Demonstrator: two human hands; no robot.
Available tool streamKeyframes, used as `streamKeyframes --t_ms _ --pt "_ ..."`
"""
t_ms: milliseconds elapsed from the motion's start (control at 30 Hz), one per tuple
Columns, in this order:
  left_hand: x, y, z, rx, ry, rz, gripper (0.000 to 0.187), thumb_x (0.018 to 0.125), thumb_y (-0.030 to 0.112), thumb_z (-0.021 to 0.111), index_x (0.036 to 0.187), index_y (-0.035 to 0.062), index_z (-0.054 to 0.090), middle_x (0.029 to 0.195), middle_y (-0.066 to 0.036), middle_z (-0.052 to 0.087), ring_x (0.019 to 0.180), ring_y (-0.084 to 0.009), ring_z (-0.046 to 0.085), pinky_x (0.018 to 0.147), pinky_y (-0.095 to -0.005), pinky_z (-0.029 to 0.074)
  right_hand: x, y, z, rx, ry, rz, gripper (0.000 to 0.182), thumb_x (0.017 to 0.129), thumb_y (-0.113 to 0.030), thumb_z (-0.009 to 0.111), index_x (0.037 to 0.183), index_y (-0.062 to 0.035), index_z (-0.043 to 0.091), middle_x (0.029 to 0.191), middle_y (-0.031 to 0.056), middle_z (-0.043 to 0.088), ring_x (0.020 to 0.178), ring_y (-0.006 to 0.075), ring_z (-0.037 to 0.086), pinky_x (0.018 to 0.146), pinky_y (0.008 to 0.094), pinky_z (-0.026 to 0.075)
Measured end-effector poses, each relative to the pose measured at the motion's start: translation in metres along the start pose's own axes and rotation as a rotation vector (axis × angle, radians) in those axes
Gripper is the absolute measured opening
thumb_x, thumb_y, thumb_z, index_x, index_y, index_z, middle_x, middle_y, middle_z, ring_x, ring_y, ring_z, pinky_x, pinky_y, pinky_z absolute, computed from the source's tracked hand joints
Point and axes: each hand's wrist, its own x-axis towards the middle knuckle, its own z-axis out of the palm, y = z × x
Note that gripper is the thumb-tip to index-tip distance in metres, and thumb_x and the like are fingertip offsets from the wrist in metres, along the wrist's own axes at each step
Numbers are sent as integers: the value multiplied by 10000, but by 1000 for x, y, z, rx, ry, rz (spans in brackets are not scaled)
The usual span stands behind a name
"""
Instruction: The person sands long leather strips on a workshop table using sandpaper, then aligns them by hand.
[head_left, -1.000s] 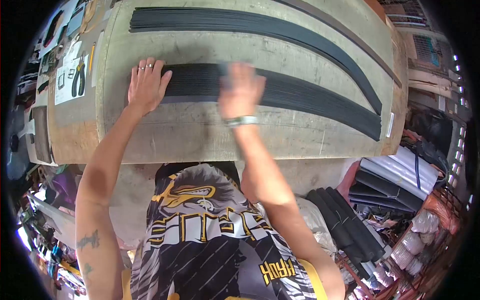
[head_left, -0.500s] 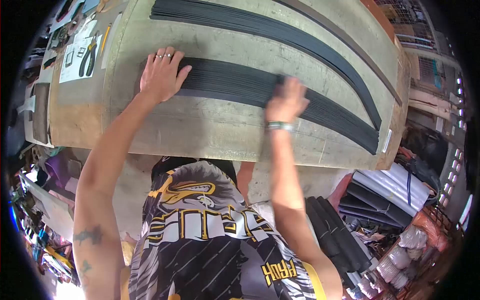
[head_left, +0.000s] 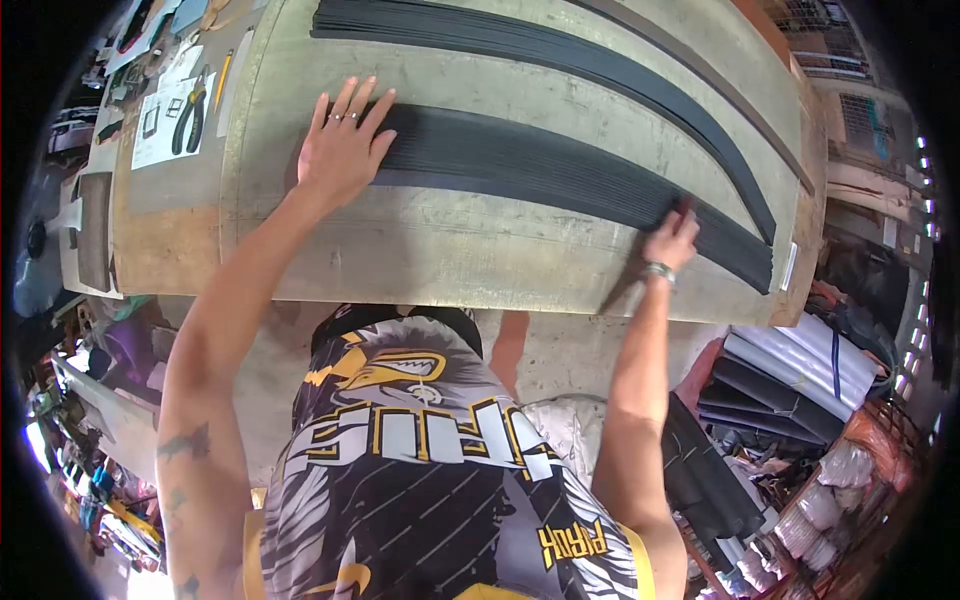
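Note:
A wide band of thin black strips, laid side by side, runs across the table. My left hand lies over its left end, fingers spread and a ring showing. Toward the right end, my right hand is at the strips with its fingers curled round a small dark object; what this is I cannot make out. A second, narrower bundle of black strips curves along farther back, apart from both hands.
The worktable has a worn top. At its left are pliers, a printed sheet and a yellow pencil. A long dark bar lies at the back. Rolls of material stand below right.
My right hand has slid right along the strips with the small dark object. My left hand stays at the left end, its fingers more spread. The view has shifted slightly.

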Motion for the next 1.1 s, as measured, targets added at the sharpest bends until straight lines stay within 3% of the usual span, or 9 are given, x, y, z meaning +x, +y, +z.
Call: streamKeyframes --t_ms 200,333,433,567,667,800,967,1067,1100 --pt "-7 -10 -10 28 -51 84 599 1132 421 408 1680 205 303 1754 -19 259 1633 -255 187 1324 -518 168 -159 -268 103 96 -351 -635 660 910 -139 733 1535 -72 534 1634 129 493 1569 357 367 1268 632 240" --pt "-23 -33 6 -86 19 6 581 1122 369 450 1666 194 343 1743 -4 290 1631 -259 192 1321 -507 196 -116 -209 68 -76 -324 -706 661 876 -30 686 1518 -116 554 1580 139 545 1520 345 436 1247 584 314" --pt "-23 -33 12 -191 88 -8 556 1129 423 418 1644 214 395 1719 15 334 1620 -257 216 1327 -488 211 -42 -113 24 -198 -142 -332 446 980 3 572 1416 -67 631 1385 192 673 1266 362 658 1085 496 498" --pt "-24 -36 19 -284 139 -8 548 1110 309 474 1642 209 391 1704 -5 360 1616 -272 225 1332 -483 226 -34 -100 95 -174 -67 -214 327 1000 9 543 1300 -20 670 1172 196 735 1047 335 735 959 407 580" --pt "-25 -38 18 -289 133 3 543 1111 295 462 1643 209 391 1709 -2 355 1619 -265 221 1333 -476 221 -157 -289 131 -97 -141 -609 508 926 -30 636 1433 -55 618 1550 179 554 1491 394 458 1254 592 298" --pt "-26 -37 23 -285 170 13 537 1113 293 438 1642 211 392 1712 1 352 1623 -255 215 1337 -469 211 -167 -289 103 108 -482 -736 588 949 -83 650 1528 -72 546 1635 162 481 1575 387 345 1279 604 248" --pt "-26 -37 24 -238 156 -18 542 1117 307 418 1649 218 376 1719 14 340 1625 -242 213 1341 -463 201 -43 -87 49 -79 -5 -335 422 957 -24 616 1379 -27 631 1378 190 654 1296 365 596 1084 504 453" --pt "-26 -35 25 -232 150 -31 543 1117 314 418 1650 224 372 1721 20 335 1624 -240 213 1343 -459 194 -29 -101 61 -123 -17 149 366 1013 -40 550 1369 -24 636 1306 201 701 1145 350 710 960 463 574" --pt "-28 -32 27 -242 158 -31 542 1116 312 425 1649 226 375 1720 21 337 1623 -241 215 1342 -461 198 -46 -122 84 -112 -78 -16 343 999 -96 605 1332 -53 672 1300 197 702 1069 355 731 887 440 599"
